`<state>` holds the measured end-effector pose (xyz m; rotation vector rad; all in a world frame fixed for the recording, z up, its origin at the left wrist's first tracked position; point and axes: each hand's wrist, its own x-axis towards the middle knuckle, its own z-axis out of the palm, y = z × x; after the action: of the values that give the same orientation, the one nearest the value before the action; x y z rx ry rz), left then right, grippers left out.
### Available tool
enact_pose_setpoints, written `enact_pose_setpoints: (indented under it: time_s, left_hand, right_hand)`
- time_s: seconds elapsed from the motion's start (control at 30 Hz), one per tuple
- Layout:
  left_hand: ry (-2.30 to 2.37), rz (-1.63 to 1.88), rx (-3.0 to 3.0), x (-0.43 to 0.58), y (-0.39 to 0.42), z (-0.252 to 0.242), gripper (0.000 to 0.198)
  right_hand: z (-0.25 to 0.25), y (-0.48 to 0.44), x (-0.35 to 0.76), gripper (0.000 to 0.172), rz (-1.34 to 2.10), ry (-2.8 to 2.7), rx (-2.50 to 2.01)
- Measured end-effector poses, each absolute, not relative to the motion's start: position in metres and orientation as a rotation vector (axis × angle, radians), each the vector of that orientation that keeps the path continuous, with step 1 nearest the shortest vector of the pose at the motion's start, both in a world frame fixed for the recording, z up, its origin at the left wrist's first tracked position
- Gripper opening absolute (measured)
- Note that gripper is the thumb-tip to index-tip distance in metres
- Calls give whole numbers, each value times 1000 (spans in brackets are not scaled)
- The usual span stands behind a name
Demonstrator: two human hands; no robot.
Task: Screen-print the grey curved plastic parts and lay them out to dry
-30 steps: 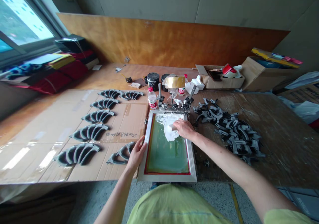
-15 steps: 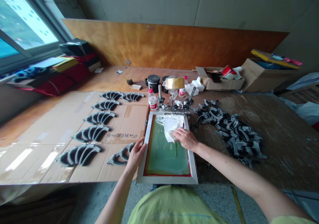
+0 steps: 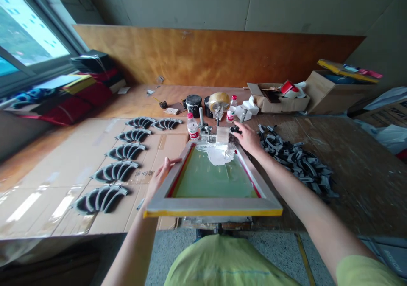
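A framed green screen (image 3: 213,205) is tilted, its near edge raised above the table and its far end at a metal clamp (image 3: 208,137). White paste (image 3: 219,155) lies on the mesh's far part, and a pale block (image 3: 222,138) stands at that end. My left hand (image 3: 163,173) is at the frame's left side, fingers apart, thumb over the edge, the palm partly behind the frame. Near the clamp's right side is my right hand (image 3: 247,136), with fingers spread and nothing in it.
Rows of grey curved parts (image 3: 122,150) lie on cardboard (image 3: 73,141) at left. A pile of grey parts (image 3: 299,161) is at right. Bottles (image 3: 193,127), black tubs (image 3: 193,105) and an open box (image 3: 282,103) stand behind.
The frame's near edge has risen. My right hand has let go of the pale block and moved up and right. My left hand has shifted left and up with the frame.
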<state>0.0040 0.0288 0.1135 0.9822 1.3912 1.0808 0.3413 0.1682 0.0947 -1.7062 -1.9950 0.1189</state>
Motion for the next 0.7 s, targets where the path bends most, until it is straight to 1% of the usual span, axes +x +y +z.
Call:
enact_pose_setpoints:
  time_s: [0.07, 0.13, 0.2, 0.3, 0.37, 0.4, 0.43, 0.5, 0.53, 0.57, 0.63, 0.7]
  left_hand:
    - [1301, 1266, 996, 11, 48, 128, 62]
    - [1241, 1392, 990, 18, 69, 142, 56]
    - [1236, 1422, 980, 23, 88, 152, 53]
    - [1240, 1477, 927, 25, 96, 150, 53]
    - [1264, 1456, 862, 31, 83, 131, 52]
    - [1281, 1358, 829, 36, 71, 118, 54]
    - [1295, 1213, 793, 44, 58, 102, 56]
    - [1279, 831, 709, 62, 27, 72, 62]
    - [1253, 748, 653, 71, 13, 58, 62]
    - [1241, 714, 598, 77, 0, 46, 60]
    - [1272, 781, 510, 78, -20, 28, 49]
    - [1382, 881, 455, 59, -33, 15, 38]
  right_hand:
    - [80, 157, 361, 34, 181, -1900, -1818]
    - [58, 137, 370, 25, 330, -1910, -1891]
    - [35, 113, 365, 26, 467, -2030, -1817]
    - [15, 87, 347, 35, 513, -2304, -1598]
    - [15, 78, 333, 28, 474, -2397, -1583]
    - [18, 75, 326, 22, 455, -2404, -1603]
    - [24, 70, 318, 16, 434, -2394, -1618]
    - [35, 54, 297, 11, 377, -2391, -1566]
    - [40, 43, 284, 11, 337, -2417, -1487]
    - [43, 32, 272, 10, 301, -2463, -1382]
    - [44, 13, 254, 14, 273, -2581, -1138]
    - [40, 3, 259, 21, 313, -2618, -1084]
